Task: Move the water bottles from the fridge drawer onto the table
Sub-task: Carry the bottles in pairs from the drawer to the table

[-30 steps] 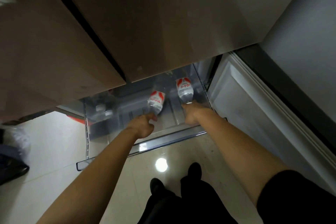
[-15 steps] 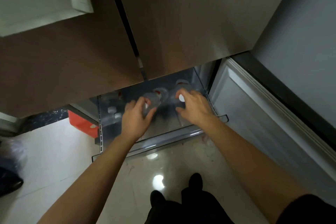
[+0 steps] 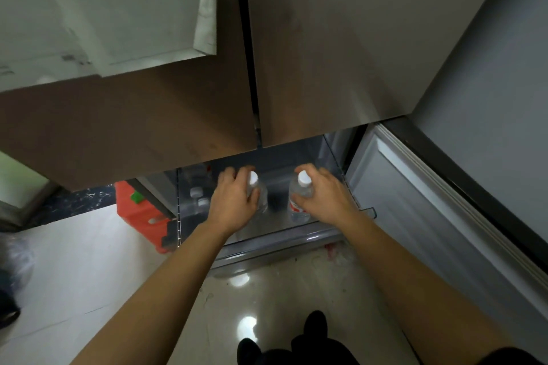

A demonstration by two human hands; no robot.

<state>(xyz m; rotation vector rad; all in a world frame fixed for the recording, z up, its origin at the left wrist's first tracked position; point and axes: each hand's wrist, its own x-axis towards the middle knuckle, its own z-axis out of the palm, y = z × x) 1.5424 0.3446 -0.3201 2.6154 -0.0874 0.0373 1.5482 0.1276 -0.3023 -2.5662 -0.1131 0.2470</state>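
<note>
The fridge drawer [image 3: 296, 241] is pulled out low in front of me. My left hand [image 3: 234, 201] is closed around a clear water bottle [image 3: 257, 190] with a white cap, held upright above the drawer. My right hand [image 3: 326, 197] grips a second water bottle [image 3: 301, 201] with a white cap and a red label, also upright. More water bottles [image 3: 198, 197] with white caps stand at the drawer's left side, partly hidden by the drawer wall.
Closed brown fridge doors [image 3: 326, 47] hang above the drawer. An open lower fridge door [image 3: 430, 231] stands to the right. A red box [image 3: 139, 216] sits on the glossy floor left of the drawer. My feet [image 3: 296, 344] are at the bottom.
Both hands closed on the lying bottles, turned them upright and lifted them; the caps now point up at me. My head has risen, so more of the upper doors shows.
</note>
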